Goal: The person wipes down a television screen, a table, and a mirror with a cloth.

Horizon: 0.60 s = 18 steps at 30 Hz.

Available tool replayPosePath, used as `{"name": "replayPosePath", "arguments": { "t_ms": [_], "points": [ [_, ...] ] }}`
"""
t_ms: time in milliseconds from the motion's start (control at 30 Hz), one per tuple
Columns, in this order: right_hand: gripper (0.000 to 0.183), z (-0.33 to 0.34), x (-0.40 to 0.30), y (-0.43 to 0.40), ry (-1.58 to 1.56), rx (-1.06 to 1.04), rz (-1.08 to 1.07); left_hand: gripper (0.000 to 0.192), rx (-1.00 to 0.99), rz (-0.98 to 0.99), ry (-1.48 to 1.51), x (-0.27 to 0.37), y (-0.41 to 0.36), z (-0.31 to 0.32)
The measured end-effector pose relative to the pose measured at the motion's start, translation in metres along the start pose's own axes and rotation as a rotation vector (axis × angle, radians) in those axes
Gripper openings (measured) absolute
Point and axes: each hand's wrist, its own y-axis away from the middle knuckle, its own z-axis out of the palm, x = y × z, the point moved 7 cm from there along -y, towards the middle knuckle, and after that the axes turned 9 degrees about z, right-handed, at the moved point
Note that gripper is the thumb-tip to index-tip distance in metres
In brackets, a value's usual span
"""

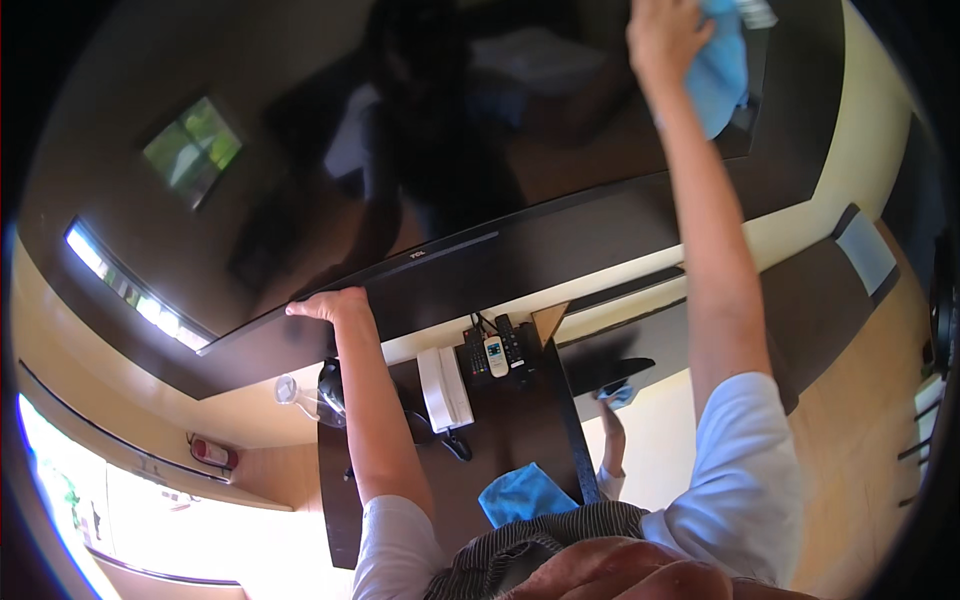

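A large black television (450,150) with a glossy, reflecting screen fills the upper view. My left hand (330,304) rests at its lower edge, thumb along the bezel and the other fingers hidden behind the frame. At the upper right, my right hand (667,37) presses a light blue cloth (716,82) on the screen near its right side. A second blue cloth (529,495) lies folded on the dark desk (510,442) below.
On the desk are a white telephone (445,390), a white remote control (496,356) between black ones, and a dark kettle (331,386) by a clear glass vessel (296,394). A mirror (645,435) stands right of the desk. A fire extinguisher (214,454) hangs at left.
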Motion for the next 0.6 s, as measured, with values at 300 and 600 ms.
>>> {"name": "replayPosePath", "arguments": {
  "t_ms": [300,600],
  "points": [
    [0.043,0.003,-0.035,0.132,-0.735,-0.554,-0.609,0.081,0.041,-0.026,0.040,0.005,0.006,0.001],
    [0.041,-0.039,-0.014,-0.064,-0.176,0.427,-0.421,0.084,0.017,-0.049,0.036,-0.017,0.009,-0.002]
  ]
}}
